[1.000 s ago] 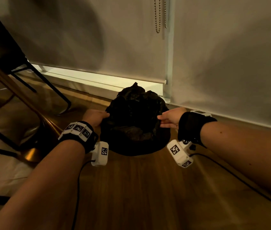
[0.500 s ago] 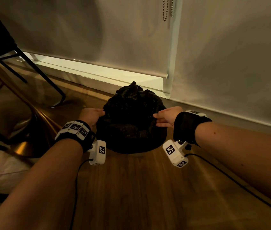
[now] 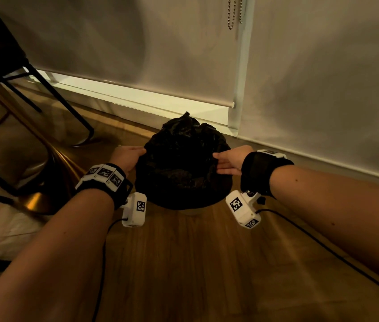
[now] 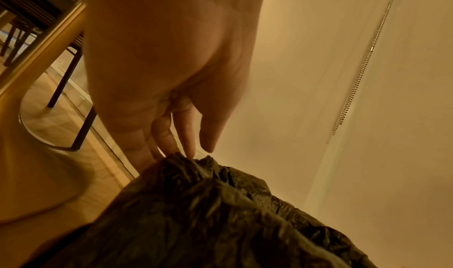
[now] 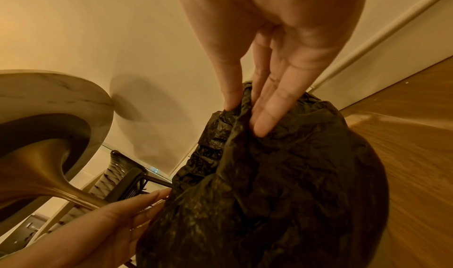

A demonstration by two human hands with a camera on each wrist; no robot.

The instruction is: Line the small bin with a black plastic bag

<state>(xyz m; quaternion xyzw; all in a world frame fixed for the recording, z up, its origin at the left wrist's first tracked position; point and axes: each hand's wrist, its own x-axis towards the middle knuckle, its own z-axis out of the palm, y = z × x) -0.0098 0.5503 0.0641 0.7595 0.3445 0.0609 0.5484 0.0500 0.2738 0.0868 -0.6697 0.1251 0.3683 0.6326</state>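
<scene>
- A crinkled black plastic bag (image 3: 184, 163) is draped over a small round bin (image 3: 192, 211), which stands on the brown wooden floor (image 3: 195, 263) close to the wall; only a pale sliver of the bin shows under the bag's near hem.
- The bag's top is bunched and puffed up above the bin's mouth, with a peak of plastic at the far side.
- The left hand (image 3: 127, 156) is at the bag's left edge; in the left wrist view its fingertips (image 4: 190, 153) touch a raised fold of plastic, fingers nearly straight, and a firm grip cannot be made out.
- The right hand (image 3: 229, 159) pinches the bag's right edge: in the right wrist view the thumb and straight fingers (image 5: 264, 117) close on a ridge of black plastic.
- A white roller blind (image 3: 137, 54) with a beaded metal chain (image 3: 230, 12) hangs down to just behind the bin.
- To the left stand a brass-coloured pedestal base (image 3: 35, 201) and black metal chair legs (image 3: 63, 105).
- Both wrists carry black straps with white tagged camera housings, each trailing a black cable across the floor.
</scene>
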